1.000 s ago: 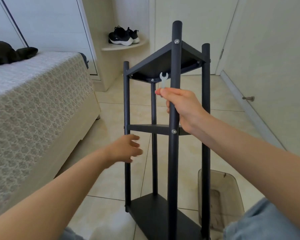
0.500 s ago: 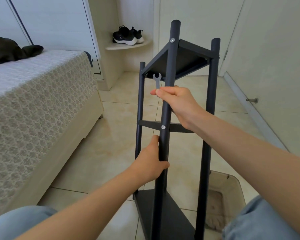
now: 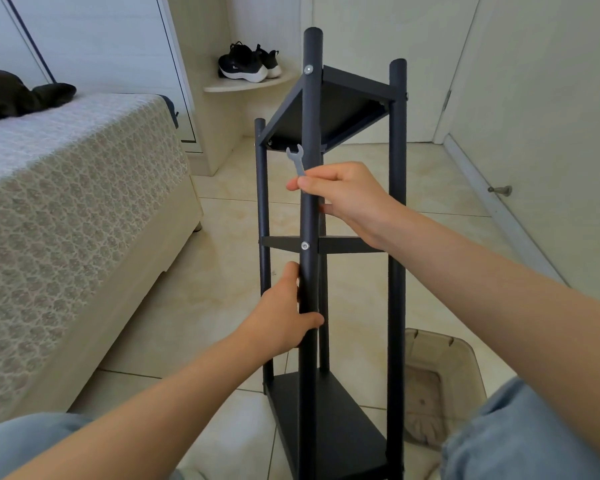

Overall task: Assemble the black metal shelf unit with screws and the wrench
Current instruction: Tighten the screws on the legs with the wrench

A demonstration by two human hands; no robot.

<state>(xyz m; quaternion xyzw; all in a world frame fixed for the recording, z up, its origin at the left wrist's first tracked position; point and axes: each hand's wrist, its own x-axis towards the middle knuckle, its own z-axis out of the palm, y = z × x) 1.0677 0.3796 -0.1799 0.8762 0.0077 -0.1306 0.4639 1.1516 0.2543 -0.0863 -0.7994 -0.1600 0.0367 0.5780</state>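
The black metal shelf unit (image 3: 397, 209) stands upright on the tiled floor in front of me, with several posts, a top shelf, a middle shelf and a bottom shelf. Silver screws (image 3: 305, 245) show on the nearest post at the top and the middle shelf. My left hand (image 3: 284, 320) grips that nearest post just below the middle shelf. My right hand (image 3: 347, 199) is wrapped round the same post above the middle shelf and pinches a small silver wrench (image 3: 297, 160), whose open jaw points up.
A bed (image 3: 70, 202) with a patterned cover fills the left side. A clear plastic bin (image 3: 437, 382) sits on the floor right of the shelf base. Black shoes (image 3: 246, 62) rest on a corner ledge. A door stopper (image 3: 501, 190) sticks out by the right wall.
The shelf unit has been turned, so a different post now faces me. My left hand went from reaching toward the left post to gripping the near one. The wrench stays in my right hand.
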